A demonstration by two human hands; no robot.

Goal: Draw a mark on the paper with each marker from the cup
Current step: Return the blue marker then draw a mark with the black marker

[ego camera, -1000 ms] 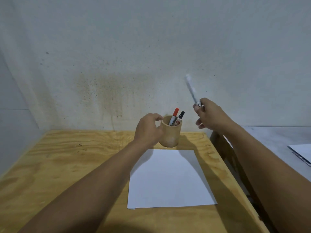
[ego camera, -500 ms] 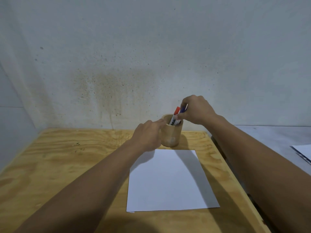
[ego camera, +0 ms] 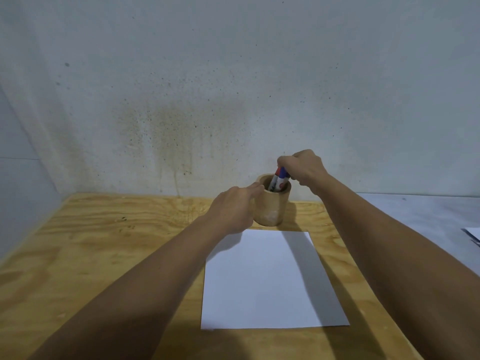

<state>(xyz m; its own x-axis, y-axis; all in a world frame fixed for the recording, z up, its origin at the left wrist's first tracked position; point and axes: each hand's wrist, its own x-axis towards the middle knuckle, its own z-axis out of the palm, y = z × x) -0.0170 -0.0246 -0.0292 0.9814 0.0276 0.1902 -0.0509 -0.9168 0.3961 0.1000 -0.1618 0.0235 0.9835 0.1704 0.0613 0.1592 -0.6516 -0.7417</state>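
A round wooden cup (ego camera: 272,206) stands at the far side of the plywood table (ego camera: 104,255), just beyond a blank white sheet of paper (ego camera: 270,281). Inside the cup stand markers (ego camera: 279,179), with red and blue caps showing above the rim. My left hand (ego camera: 233,211) wraps the cup's left side, thumb at the rim. My right hand (ego camera: 301,166) hovers over the cup's mouth, its fingers closed around the tops of the markers. The markers' lower parts are hidden inside the cup.
A stained pale wall (ego camera: 233,100) rises right behind the table. To the right lies a grey surface (ego camera: 415,219) with the corner of another paper (ego camera: 474,233) at the frame's edge. The table's right edge runs close beside the sheet.
My right hand brought a marker down from the air into the cup and now grips the marker tops there. My left hand stayed on the cup.
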